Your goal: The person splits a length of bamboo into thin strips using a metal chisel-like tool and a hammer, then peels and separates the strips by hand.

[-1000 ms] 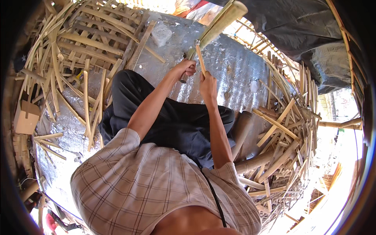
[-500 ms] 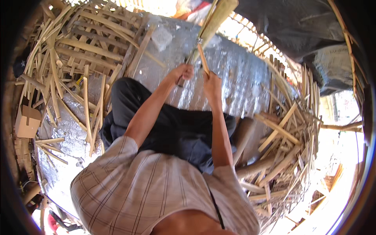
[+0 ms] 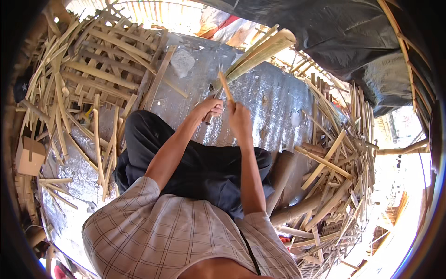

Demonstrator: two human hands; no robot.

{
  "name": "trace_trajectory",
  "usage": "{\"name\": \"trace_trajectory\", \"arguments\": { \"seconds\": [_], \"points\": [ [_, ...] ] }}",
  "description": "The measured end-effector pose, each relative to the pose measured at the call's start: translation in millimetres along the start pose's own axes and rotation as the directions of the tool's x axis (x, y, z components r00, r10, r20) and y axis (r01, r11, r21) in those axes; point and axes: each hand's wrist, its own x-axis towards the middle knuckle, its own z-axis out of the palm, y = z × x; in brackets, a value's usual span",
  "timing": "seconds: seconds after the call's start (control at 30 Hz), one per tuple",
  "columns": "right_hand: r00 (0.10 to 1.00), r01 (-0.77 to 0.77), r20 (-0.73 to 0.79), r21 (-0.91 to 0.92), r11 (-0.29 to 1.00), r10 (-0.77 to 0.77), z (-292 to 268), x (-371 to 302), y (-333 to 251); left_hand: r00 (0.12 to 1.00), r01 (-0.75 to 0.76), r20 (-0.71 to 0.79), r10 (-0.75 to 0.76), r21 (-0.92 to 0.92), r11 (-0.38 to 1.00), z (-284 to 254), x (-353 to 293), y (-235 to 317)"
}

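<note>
Closed around a slim, dark-ended tool (image 3: 207,120), my left hand (image 3: 210,107) is in front of my lap. Where the tool meets the near end of a split bamboo pole (image 3: 260,52) is hard to make out. The pole slants away to the far right, its halves spread at the far end. My right hand (image 3: 239,118) grips a pale wooden stick (image 3: 225,86), which points up and slightly left. Its far tip is just left of the bamboo's near part; whether they touch, I cannot tell.
A grey metallic sheet (image 3: 274,104) lies under the work. Bamboo strips and a lattice (image 3: 107,60) crowd the left; a bamboo pile (image 3: 332,176) lies right. A cardboard box (image 3: 30,156) sits far left. Black plastic sheeting (image 3: 344,37) hangs at upper right.
The whole view has shifted. The bamboo pole leans further right relative to my hands. The wooden stick's tip has moved left, and both hands keep their holds.
</note>
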Motion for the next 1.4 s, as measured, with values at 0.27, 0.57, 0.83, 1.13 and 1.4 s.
{"name": "trace_trajectory", "arguments": {
  "seconds": [0.27, 0.57, 0.83, 1.13, 1.4],
  "points": [
    [0.948, -0.023, -0.3, 0.27, 0.963, 0.106, -14.6, 0.8, -7.2, 1.0, -0.028, 0.002, 0.028, -0.032, 0.999, -5.3, 3.2, 11.6],
    [0.988, 0.015, -0.151, 0.169, 0.985, 0.011, -79.2, 20.2, -58.3, 0.997, 0.078, -0.021, -0.079, -0.065, 0.995, -46.8, 0.0, 17.0],
    [0.99, 0.109, 0.083, 0.082, 0.991, -0.116, 68.0, -27.2, 63.5, 0.988, 0.125, -0.094, -0.118, 0.065, 0.99, -46.8, 6.1, -16.8],
    [0.967, 0.015, -0.241, 0.387, 0.922, 0.085, -46.5, 6.9, -35.6, 0.994, 0.099, -0.064, -0.094, 0.078, 0.992, -38.7, 15.1, 1.3],
    [0.99, 0.128, -0.07, 0.09, 0.988, -0.122, -18.4, 15.4, 2.4, 0.979, 0.159, -0.154, -0.136, 0.15, 0.976, -71.9, 24.4, -20.3]
  ]
}}
